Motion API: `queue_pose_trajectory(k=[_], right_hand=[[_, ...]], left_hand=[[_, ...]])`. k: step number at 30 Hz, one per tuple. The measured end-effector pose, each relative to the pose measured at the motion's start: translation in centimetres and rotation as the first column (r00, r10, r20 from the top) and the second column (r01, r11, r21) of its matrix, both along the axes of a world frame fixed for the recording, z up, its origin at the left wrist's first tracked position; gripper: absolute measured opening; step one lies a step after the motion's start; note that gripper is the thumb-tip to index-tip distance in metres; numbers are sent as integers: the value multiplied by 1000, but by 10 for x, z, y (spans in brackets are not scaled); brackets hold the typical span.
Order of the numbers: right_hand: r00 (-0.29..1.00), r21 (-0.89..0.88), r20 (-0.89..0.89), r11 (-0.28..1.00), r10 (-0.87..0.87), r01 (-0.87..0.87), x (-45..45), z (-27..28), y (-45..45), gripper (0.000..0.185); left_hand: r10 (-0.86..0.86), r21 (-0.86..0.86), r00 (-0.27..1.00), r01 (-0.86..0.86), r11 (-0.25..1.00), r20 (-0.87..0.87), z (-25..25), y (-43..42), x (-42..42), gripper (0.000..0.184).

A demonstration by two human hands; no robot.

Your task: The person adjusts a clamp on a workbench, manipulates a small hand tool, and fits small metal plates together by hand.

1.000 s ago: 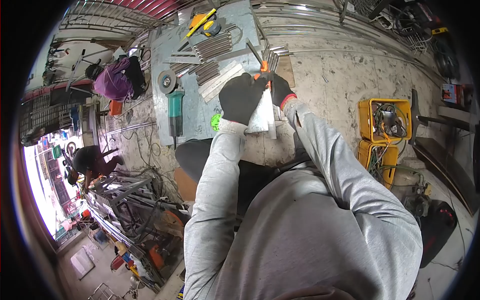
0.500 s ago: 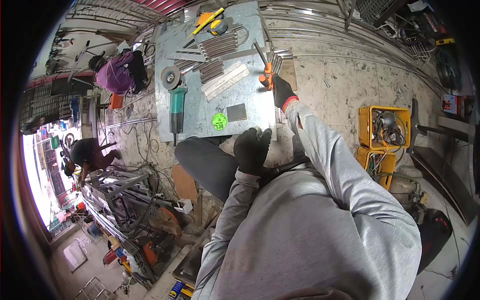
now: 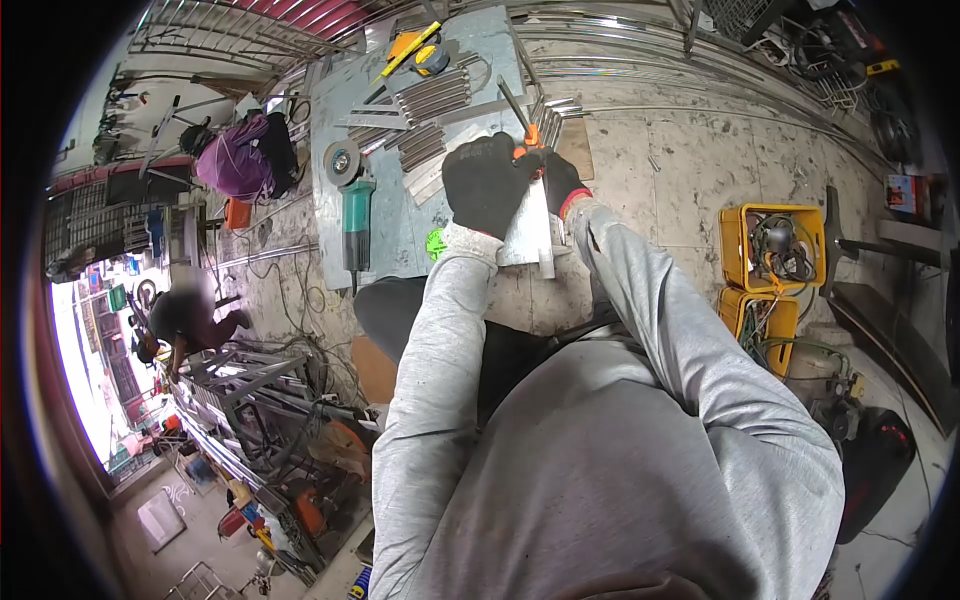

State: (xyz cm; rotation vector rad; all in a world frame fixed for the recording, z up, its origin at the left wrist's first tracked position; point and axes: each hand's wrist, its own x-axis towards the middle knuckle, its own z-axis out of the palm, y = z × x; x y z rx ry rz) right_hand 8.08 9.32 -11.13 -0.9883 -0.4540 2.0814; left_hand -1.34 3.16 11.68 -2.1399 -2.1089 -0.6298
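Note:
At the right edge of the metal-topped table (image 3: pixel 400 235), my right hand (image 3: pixel 563 175), in a dark glove with a red cuff, is closed around an orange bar clamp (image 3: pixel 534 134). The clamp's dark bar slants up and to the left. My left hand (image 3: pixel 487 185), also gloved, reaches over the tabletop with its fingers bent onto the clamp's orange part. Beneath the left hand lies a pale flat strip (image 3: pixel 426 182), partly covered. Short metal tubes (image 3: pixel 435 95) lie in rows just beyond. A green round sticker (image 3: pixel 434 244) shows beside the left wrist.
A teal angle grinder (image 3: pixel 356 220) lies on the table's left side. At the far end are a yellow tape measure (image 3: pixel 431 60) and a yellow level (image 3: pixel 411 48). Yellow crates (image 3: pixel 735 250) stand on the floor at right. Other people are at left, one in purple (image 3: pixel 235 160).
My left hand has moved from the table's near edge up and forward to the clamp. My right hand stays on the clamp, nearly in place.

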Motion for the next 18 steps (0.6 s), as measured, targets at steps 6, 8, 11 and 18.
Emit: queue_pose_trajectory(k=[6, 8, 11, 18], right_hand=[[984, 106, 92, 981, 152, -162, 1, -21, 3, 40], [987, 85, 146, 993, 66, -79, -6, -26, 2, 42], [996, 68, 83, 996, 46, -51, -8, -33, 7, 41], [994, -14, 90, 998, 57, -56, -2, -26, 7, 34]], left_hand=[[430, -326, 855, -335, 884, 289, -7, -42, 4, 62], [532, -373, 801, -420, 827, 277, -18, -82, 19, 59], [163, -162, 970, -134, 978, 181, -69, -154, 19, 36], [51, -346, 965, 43, 937, 258, -86, -172, 29, 8]])
